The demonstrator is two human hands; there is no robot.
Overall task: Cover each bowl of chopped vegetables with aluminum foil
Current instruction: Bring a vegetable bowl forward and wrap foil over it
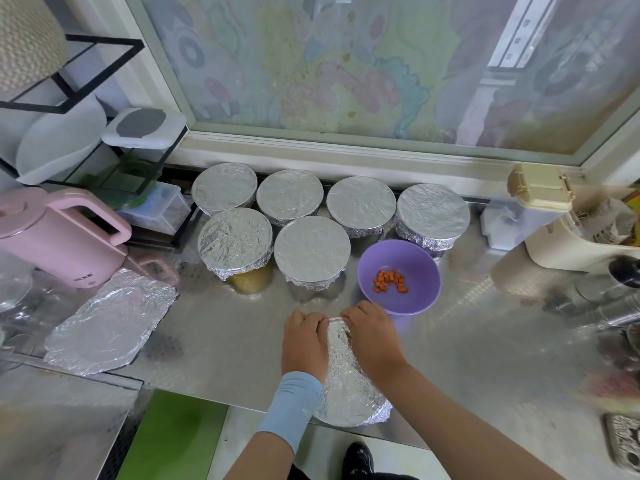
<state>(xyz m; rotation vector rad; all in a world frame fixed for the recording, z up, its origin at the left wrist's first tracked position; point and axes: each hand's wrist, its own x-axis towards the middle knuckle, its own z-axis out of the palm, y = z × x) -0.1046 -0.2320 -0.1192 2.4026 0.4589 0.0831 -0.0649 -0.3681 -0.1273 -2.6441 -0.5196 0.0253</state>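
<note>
Fingers [309,318] of the left hand [304,344] and of the right hand [375,341] are curled over the far rim of the near bowl [360,410]. The foil [341,355] is pressed down against that rim; the fingertips themselves are hidden beyond it. The bowl is set at the near edge of the surface [225,341], directly below the camera, judged to be so placed that both hands can be worked round the rim. Foil is already crimped along the near side.

Six covered bowls [311,251] are ranked at the back under the window, clear of the working spot. One purple bowl [415,258] of diced carrot [389,281] is seen uncovered just beyond the right hand. A loose foil sheet [110,320] is laid flat at left beside the pink kettle [62,237] — probably kept ready for that last bowl.
</note>
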